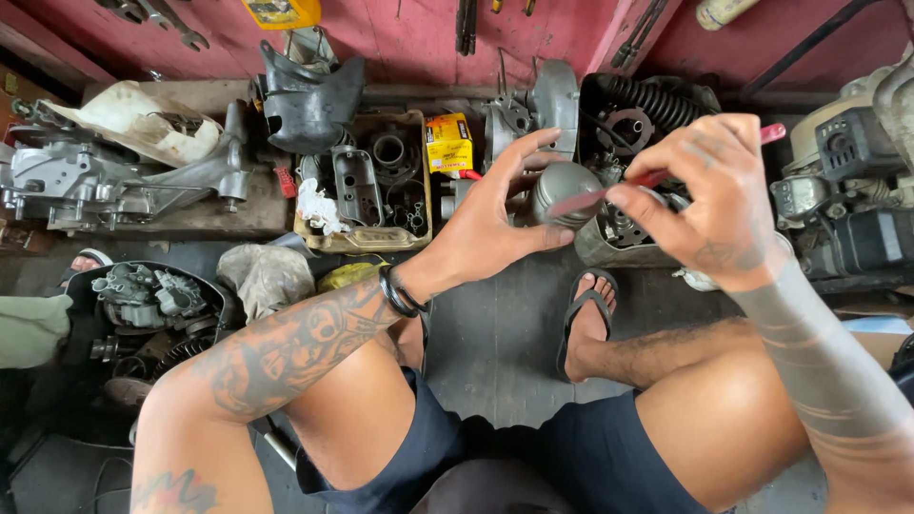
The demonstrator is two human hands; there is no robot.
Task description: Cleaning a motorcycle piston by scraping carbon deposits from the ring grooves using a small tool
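The left hand [500, 205] cups a grey metal cylinder [564, 193] from its side, fingers spread to steady it. The right hand [709, 205] pinches a red-handled tool [657, 177], tip resting against the cylinder's face. Both are raised above the tray of engine parts [367, 238].

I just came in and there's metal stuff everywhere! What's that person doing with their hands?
A person sits among engine parts. Their left hand grips a rounded grey metal part, and their right hand holds a slim red-handled tool with its flat end against that part. Past the hands, a shallow cardboard tray holds small dark metal pieces, with a small yellow box beside it. One foot in a black flip-flop rests on the dark floor.
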